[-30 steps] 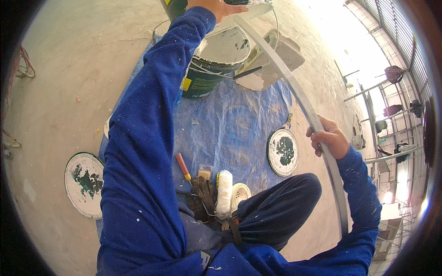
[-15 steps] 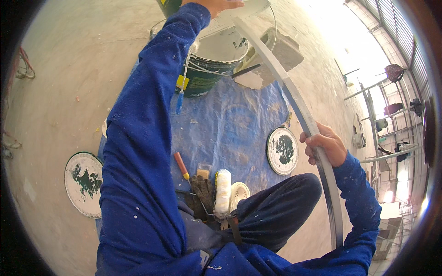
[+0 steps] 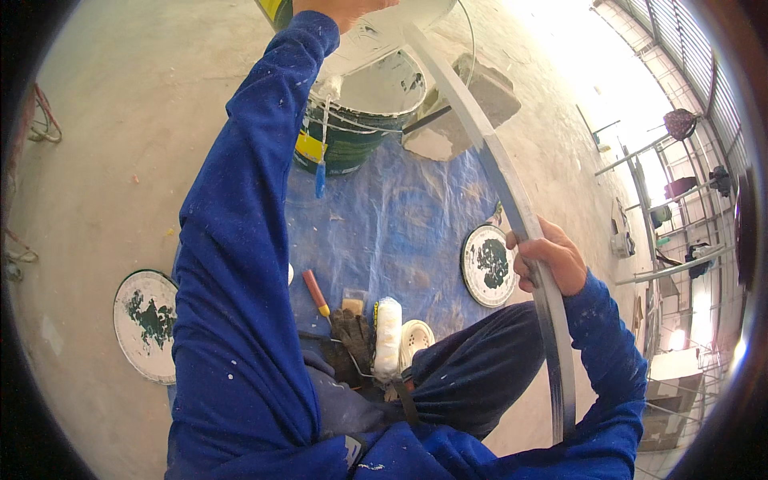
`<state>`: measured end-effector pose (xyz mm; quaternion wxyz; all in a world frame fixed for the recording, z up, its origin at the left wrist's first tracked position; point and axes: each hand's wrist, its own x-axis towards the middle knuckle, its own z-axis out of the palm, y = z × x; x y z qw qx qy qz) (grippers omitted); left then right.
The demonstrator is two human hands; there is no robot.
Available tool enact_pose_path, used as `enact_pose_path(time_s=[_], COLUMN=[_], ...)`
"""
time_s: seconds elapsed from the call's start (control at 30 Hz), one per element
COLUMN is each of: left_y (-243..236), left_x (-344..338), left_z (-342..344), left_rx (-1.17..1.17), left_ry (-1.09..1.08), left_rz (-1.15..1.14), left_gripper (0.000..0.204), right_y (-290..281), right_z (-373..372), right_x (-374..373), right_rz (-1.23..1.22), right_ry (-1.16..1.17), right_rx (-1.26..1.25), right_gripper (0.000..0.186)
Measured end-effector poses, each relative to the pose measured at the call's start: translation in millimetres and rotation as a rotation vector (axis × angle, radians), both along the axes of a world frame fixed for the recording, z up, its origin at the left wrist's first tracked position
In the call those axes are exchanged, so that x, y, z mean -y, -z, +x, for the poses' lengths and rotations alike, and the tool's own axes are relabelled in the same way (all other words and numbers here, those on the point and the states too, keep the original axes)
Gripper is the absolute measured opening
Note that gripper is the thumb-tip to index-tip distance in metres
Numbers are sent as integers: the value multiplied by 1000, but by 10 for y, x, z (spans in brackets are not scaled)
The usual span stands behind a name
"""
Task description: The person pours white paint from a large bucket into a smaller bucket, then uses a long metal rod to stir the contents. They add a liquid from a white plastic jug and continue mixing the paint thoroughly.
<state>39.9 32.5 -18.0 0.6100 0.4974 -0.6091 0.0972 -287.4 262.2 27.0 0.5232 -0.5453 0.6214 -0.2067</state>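
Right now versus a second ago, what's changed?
The right hand and the grey bar it grips shifted left, the bar's lower end farthest. The left hand also moved left; its sleeve uncovers more of the blue handle. No visible release. Left lid, right lid, roller stayed put.

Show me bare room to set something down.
The blue sheet is bare between the green bucket and paint roller, left of the right lid. So is floor above the left lid, toward the red cord. Crowded: around the roller, with glove, red-handled tool and shoe. Right of that lid, the right grip holds a bar.
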Motion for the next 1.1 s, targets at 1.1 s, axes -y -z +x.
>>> enact_pose_path(time_s=[1.1], left_y=[-5], left_x=[78], left_z=[305], left_rx=[-90], left_ry=[222], left_rz=[-4], left_gripper=[49], right_y=[1509], right_z=[-1426], right_x=[296], right_rz=[-459], right_ry=[-11], right_rx=[-173], right_gripper=[71])
